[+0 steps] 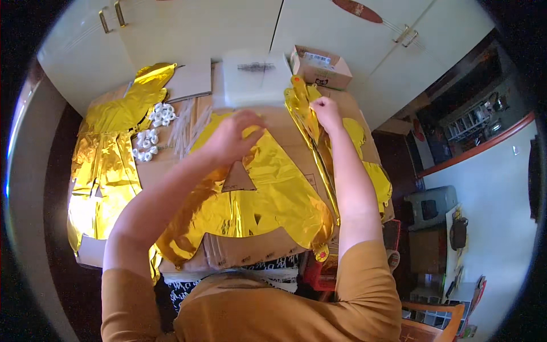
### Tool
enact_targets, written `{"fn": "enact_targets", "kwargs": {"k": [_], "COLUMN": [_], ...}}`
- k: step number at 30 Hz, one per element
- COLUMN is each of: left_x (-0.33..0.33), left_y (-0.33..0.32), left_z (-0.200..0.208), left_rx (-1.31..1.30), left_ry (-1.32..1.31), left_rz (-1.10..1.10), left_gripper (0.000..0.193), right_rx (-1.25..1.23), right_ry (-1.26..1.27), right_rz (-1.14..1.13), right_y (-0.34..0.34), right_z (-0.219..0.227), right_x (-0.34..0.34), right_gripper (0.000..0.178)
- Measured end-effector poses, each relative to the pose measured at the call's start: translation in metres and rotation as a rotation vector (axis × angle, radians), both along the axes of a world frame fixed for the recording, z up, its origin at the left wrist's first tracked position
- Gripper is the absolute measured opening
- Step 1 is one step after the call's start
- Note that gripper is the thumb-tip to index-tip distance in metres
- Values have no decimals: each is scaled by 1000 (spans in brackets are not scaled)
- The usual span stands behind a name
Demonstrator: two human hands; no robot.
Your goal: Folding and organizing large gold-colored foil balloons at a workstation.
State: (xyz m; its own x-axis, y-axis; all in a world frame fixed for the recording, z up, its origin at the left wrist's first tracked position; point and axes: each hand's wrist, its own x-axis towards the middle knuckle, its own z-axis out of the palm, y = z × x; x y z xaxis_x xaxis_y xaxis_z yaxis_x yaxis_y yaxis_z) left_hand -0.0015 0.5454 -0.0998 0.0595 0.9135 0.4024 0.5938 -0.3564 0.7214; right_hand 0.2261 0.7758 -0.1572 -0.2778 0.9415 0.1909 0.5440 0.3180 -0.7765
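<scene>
A flat gold foil balloon (pixel 273 188) shaped like a letter A lies before me on the cardboard-covered table. My left hand (pixel 236 137) hovers over its upper part, thumb apart from the fingers, somewhat blurred and with nothing visible in it. To the right, my right hand (pixel 327 114) pinches the edge of a folded gold foil balloon (pixel 305 119), long and narrow, running down beside the A. Part of another gold foil balloon (pixel 376 182) shows beyond my right forearm.
More flat gold balloons (pixel 108 165) lie on the left. Beside them are white ribbon rolls (pixel 162 114) and thin clear straws (pixel 188 128). At the back are a clear plastic bag stack (pixel 256 85), a cardboard sheet (pixel 191 80) and an open cardboard box (pixel 322 68), before white cabinets (pixel 211 28).
</scene>
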Motion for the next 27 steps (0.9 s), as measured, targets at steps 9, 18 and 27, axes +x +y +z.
{"fn": "enact_targets", "kwargs": {"k": [9,18,27], "left_x": [90,93,203], "left_y": [127,110,44], "left_z": [-26,-23,-13], "left_rx": [-22,105,-21], "left_ry": [541,738,743], "left_rz": [35,90,-301], "left_gripper": [49,51,70], "right_rx": [115,167,350], "right_ry": [537,1280,1368], "right_rz": [31,-199,338], "right_y": [-4,-118,-235], "right_z": [3,123,108], "right_x": [35,232,376], "right_gripper": [18,44,40]}}
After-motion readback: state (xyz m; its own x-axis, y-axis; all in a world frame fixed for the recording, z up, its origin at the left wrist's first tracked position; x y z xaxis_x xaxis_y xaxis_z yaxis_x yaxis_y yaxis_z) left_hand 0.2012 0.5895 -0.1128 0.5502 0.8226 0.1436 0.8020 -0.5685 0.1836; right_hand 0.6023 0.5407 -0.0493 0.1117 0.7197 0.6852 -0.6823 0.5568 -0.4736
